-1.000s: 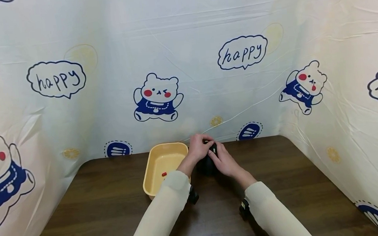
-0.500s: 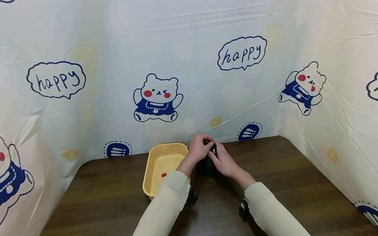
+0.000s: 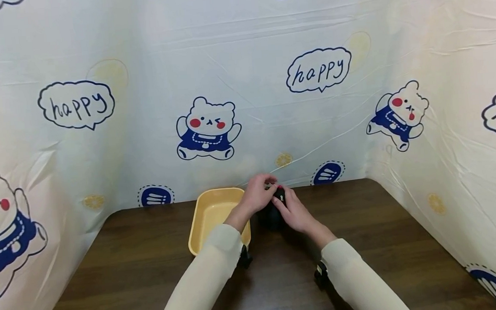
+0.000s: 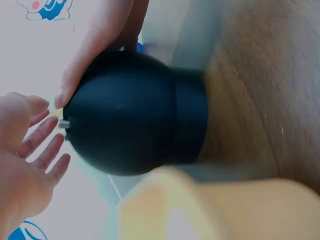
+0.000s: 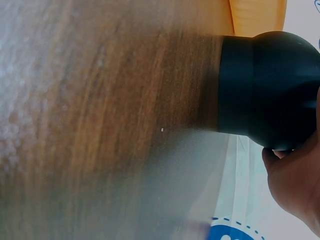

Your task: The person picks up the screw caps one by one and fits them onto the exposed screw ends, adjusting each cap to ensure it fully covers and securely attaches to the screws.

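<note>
Below mid-frame in the head view, the right hand [image 3: 297,213] grips a black dome [image 4: 127,115] and the left hand [image 3: 256,195] hangs loose-fingered by its top.

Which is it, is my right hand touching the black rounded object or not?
Touching. The left wrist view shows your right hand lying against the black rounded object, no visible gap.
</note>
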### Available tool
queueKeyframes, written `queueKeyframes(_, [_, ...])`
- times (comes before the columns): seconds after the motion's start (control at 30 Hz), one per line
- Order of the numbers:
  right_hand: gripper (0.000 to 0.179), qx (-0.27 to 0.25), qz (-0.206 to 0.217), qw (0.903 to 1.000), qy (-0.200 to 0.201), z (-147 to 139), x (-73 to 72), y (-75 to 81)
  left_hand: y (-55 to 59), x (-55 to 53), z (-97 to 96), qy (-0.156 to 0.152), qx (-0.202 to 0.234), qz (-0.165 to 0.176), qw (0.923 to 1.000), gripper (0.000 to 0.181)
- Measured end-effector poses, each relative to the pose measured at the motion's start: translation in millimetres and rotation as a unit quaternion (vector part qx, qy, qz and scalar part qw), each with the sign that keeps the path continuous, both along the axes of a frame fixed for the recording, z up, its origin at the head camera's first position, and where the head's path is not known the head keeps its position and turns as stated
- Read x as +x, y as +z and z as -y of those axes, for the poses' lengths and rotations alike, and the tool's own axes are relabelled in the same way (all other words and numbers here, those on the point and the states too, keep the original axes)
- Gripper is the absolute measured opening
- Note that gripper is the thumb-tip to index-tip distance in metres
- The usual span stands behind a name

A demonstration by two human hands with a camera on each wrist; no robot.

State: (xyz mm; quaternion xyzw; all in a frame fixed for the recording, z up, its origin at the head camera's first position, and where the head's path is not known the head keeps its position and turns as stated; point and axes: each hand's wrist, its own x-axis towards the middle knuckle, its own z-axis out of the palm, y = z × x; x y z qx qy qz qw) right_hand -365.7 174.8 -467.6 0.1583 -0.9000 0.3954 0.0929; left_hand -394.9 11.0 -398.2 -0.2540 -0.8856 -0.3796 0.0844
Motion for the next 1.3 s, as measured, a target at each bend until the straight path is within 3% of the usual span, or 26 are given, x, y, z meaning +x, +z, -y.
queueKeyframes(0.27, [0.068,0.002,0.011,0.9999,-0.005,2,0.8,0.4,14.7,11.8,16.4,-0.018,-0.049,-0.025,0.9983,0.021])
queueKeyframes(0.57, [0.071,-0.001,0.015,0.9999,-0.007,2,5.2,3.3,15.7,15.8,34.4,-0.035,-0.110,-0.059,0.9916,0.019])
queueKeyframes(0.9, [0.069,-0.005,0.006,0.9999,-0.008,2,4.4,4.3,11.2,13.3,63.3,-0.053,-0.135,-0.045,0.9884,0.021])
queueKeyframes(1.3, [0.069,-0.002,0.010,0.9999,-0.008,3,5.4,2.3,2.3,20.5,99.3,-0.004,-0.164,0.007,0.9864,0.026])
